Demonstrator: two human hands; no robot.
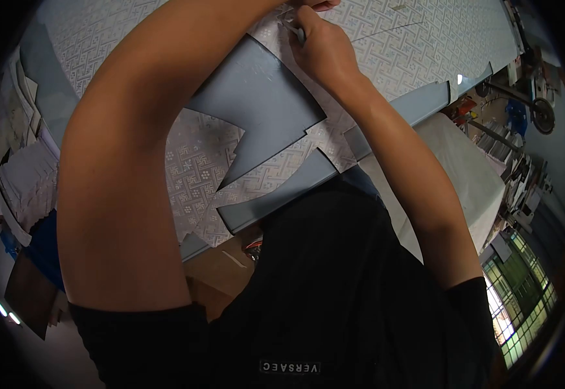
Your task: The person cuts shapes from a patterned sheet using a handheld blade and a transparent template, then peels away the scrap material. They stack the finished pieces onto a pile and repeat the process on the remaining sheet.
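The sheet (pixel 399 68) is pale and thin-looking, with a silvery pattern of zigzag lines and small flowers. It lies flat, spreading from ten o'clock to two o'clock of the view. Near twelve o'clock it has a large gap, with one curved edge and some stepped corners (the grey table (pixel 256 91) shows through there). Toward one o'clock, a thin dark line runs across it. The small tool (pixel 301 36), with a greyish part visible, is at twelve o'clock, mostly hidden by the right hand (pixel 328 55).
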